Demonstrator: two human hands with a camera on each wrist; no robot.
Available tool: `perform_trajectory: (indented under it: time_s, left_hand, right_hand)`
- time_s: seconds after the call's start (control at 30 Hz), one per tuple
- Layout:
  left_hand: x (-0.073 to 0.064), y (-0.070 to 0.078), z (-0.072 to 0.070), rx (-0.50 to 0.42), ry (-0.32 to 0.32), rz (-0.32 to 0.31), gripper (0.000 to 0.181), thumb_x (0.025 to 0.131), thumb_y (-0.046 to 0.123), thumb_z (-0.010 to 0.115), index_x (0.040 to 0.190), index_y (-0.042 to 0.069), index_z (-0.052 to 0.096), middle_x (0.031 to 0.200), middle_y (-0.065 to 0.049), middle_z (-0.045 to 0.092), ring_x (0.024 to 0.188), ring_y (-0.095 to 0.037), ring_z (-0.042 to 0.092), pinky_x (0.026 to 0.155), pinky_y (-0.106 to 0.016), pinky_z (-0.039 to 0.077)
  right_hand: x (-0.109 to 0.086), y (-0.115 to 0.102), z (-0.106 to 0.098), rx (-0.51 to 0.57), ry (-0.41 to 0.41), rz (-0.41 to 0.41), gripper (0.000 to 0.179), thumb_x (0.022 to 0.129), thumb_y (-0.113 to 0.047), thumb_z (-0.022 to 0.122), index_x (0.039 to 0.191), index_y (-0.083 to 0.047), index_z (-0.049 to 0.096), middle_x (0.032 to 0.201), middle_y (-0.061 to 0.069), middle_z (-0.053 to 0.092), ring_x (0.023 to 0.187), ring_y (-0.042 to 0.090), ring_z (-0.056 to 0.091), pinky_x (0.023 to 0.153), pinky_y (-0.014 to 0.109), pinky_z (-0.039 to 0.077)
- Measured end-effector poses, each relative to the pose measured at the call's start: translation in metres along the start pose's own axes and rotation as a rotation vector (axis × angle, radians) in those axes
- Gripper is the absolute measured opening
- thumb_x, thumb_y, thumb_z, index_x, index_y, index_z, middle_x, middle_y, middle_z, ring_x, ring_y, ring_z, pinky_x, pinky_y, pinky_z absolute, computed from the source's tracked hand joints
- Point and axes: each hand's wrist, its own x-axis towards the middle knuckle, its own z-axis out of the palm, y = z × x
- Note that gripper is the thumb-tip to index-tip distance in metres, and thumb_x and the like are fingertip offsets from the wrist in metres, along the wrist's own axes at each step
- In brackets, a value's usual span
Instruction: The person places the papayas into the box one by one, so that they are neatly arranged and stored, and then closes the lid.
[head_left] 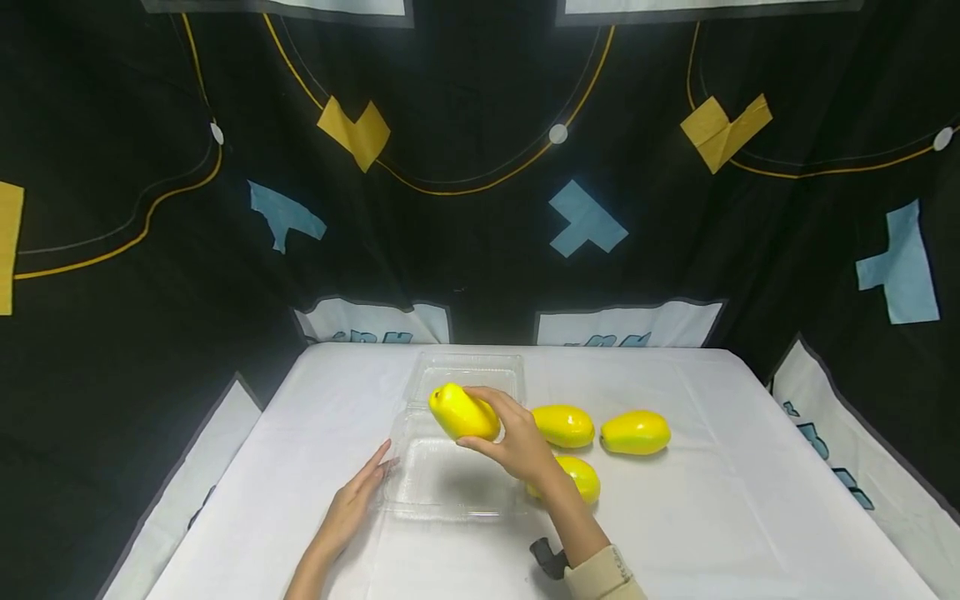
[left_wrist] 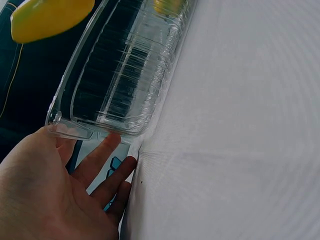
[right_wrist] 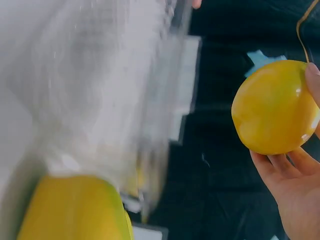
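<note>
Yellow fruit (head_left: 457, 412) (glossy) in right grip (head_left: 517, 433)

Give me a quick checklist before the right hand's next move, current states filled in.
1. Right hand gripping yellow fruit: ok.
2. Held fruit raised off the clear container: ok.
3. Container spread open: ok.
4. Left hand at container's left edge: ok.
5. Container held firmly: cannot tell.
6. Nearest loose fruit fully visible from head view: not ok, right forearm covers part.
</note>
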Motion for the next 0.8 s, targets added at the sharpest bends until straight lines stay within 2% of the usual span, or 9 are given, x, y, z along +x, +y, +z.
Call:
perform_trajectory:
  time_s: [0.2, 0.33, 0.47, 0.8]
  left_hand:
    - [0.001, -0.001, 0.0, 0.023, 0.005, -0.016, 0.045, 0.1, 0.041, 0.029, 0.144, 0.032, 0.03, 0.131, 0.001, 0.052, 0.129, -0.028, 0.035, 0.105, -0.057, 0.018]
    - [0.001, -0.002, 0.0, 0.019, 0.005, -0.026, 0.045, 0.1, 0.042, 0.029, 0.144, 0.033, 0.03, 0.13, 0.001, 0.053, 0.13, -0.027, 0.035, 0.106, -0.056, 0.019]
    - [0.001, -0.002, 0.0, -0.001, 0.002, -0.011, 0.045, 0.1, 0.042, 0.031, 0.144, 0.031, 0.031, 0.129, 0.001, 0.055, 0.128, -0.027, 0.039, 0.106, -0.056, 0.019]
    - [0.001, -0.002, -0.001, -0.011, -0.004, -0.011, 0.044, 0.101, 0.04, 0.032, 0.144, 0.032, 0.032, 0.127, 0.002, 0.056, 0.126, -0.029, 0.041, 0.104, -0.059, 0.019]
  right_hand:
    - [0.012, 0.003, 0.026, 0.013, -0.052, 0.015, 0.062, 0.077, -0.033, 0.076, 0.131, -0.021, 0.049, 0.128, -0.003, 0.053, 0.117, 0.015, 0.05, 0.094, 0.034, 0.046]
    - [0.019, 0.006, 0.037, -0.008, -0.063, 0.019, 0.063, 0.075, -0.034, 0.078, 0.13, -0.02, 0.05, 0.126, -0.003, 0.055, 0.113, 0.014, 0.052, 0.091, 0.033, 0.048]
    - [0.024, 0.009, 0.045, -0.01, -0.09, 0.039, 0.064, 0.074, -0.034, 0.078, 0.129, -0.02, 0.05, 0.125, -0.003, 0.055, 0.112, 0.013, 0.052, 0.091, 0.033, 0.047]
    - [0.024, 0.023, 0.065, -0.053, -0.188, 0.097, 0.065, 0.074, -0.037, 0.078, 0.129, -0.019, 0.05, 0.126, -0.001, 0.055, 0.114, 0.016, 0.052, 0.096, 0.034, 0.044]
